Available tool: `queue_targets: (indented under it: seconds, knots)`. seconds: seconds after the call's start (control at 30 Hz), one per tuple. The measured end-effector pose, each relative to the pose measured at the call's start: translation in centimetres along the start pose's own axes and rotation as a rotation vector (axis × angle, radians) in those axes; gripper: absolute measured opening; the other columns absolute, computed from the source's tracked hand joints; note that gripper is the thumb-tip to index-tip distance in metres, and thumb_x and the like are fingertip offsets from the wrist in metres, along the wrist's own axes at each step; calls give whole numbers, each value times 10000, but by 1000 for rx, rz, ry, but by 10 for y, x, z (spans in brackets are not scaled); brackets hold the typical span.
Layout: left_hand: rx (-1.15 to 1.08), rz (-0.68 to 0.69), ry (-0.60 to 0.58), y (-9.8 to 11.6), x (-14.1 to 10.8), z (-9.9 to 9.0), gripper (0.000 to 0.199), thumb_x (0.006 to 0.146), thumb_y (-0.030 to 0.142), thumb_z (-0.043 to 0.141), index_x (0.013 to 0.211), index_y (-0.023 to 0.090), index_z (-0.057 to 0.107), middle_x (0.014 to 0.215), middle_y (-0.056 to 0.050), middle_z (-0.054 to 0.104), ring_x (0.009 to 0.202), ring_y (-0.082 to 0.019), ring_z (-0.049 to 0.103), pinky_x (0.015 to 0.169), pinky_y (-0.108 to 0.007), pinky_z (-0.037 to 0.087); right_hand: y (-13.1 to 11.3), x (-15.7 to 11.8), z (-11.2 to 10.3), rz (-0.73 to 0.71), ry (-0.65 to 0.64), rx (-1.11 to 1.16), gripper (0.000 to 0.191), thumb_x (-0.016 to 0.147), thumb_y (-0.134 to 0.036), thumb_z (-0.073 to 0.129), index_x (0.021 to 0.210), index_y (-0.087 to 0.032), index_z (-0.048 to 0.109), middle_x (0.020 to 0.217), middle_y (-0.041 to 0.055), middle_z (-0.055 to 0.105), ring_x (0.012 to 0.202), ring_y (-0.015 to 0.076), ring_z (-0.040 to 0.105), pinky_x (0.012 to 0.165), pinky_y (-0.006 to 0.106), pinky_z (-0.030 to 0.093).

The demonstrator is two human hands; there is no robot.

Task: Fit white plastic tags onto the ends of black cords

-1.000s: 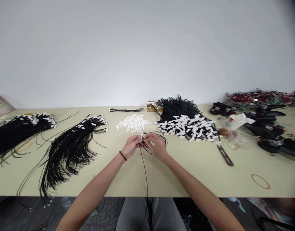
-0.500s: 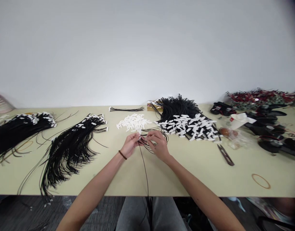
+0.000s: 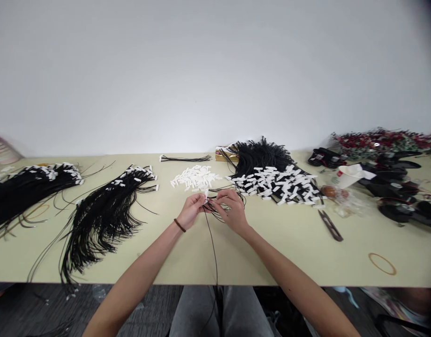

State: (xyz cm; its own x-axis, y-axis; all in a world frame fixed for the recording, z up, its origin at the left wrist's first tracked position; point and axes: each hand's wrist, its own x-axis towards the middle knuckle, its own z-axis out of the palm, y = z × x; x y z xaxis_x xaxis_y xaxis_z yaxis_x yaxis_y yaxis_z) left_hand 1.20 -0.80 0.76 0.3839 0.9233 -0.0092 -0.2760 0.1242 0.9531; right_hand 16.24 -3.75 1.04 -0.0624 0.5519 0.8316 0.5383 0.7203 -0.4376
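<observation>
Between the fingertips of my left hand [image 3: 193,209] is a small white connector housing [image 3: 206,193], held upright over the table. My right hand [image 3: 231,210] pinches thin black wire close beside it, its fingers closed and their tips nearly meeting the left ones. Black wires [image 3: 241,199] loop out behind the right fingers. One long black wire [image 3: 212,243] hangs from the connector over the table's front edge onto my lap. Just beyond my hands lies a pile of loose white connector housings [image 3: 196,177]. Where exactly the wire tip meets the housing is hidden by my fingers.
Bundles of black wires [image 3: 103,224] with white connectors lie to the left. A big wire heap [image 3: 264,157] with connectors stands right of centre. Further right are thread snips [image 3: 330,226], a rubber band [image 3: 382,263], a paper cup [image 3: 348,176] and black devices [image 3: 398,208].
Both hands stay together at the connector with only slight finger movement. The connector has shifted a little to the right and down.
</observation>
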Motion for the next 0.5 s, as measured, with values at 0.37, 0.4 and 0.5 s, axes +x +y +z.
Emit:
queue_targets:
  seconds: [0.37, 0.4, 0.5]
  knots:
    - [-8, 0, 10, -2, 1, 0, 359, 634, 453, 691, 668, 126, 549, 621, -25, 610, 571, -125, 575, 552, -248, 471, 1, 0, 1, 4, 15, 6, 110, 800, -191, 548, 696, -198, 584, 765, 36, 569, 724, 149, 521, 661, 321, 430]
    - [-7, 0, 10, -2, 1, 0, 359, 636, 455, 689, 667, 126, 548, 621, -25, 609, 571, -124, 574, 553, -247, 470, 1, -1, 1, 12, 13, 8, 110, 800, -197, 550, 696, -200, 585, 767, 37, 570, 726, 151, 520, 657, 321, 433]
    - [-3, -2, 12, -3, 1, -1, 362, 640, 461, 684, 674, 126, 552, 625, -27, 610, 566, -122, 569, 556, -249, 470, 1, -1, 1, 33, 4, 14, 107, 799, -210, 551, 699, -200, 589, 776, 42, 574, 740, 157, 521, 658, 321, 438]
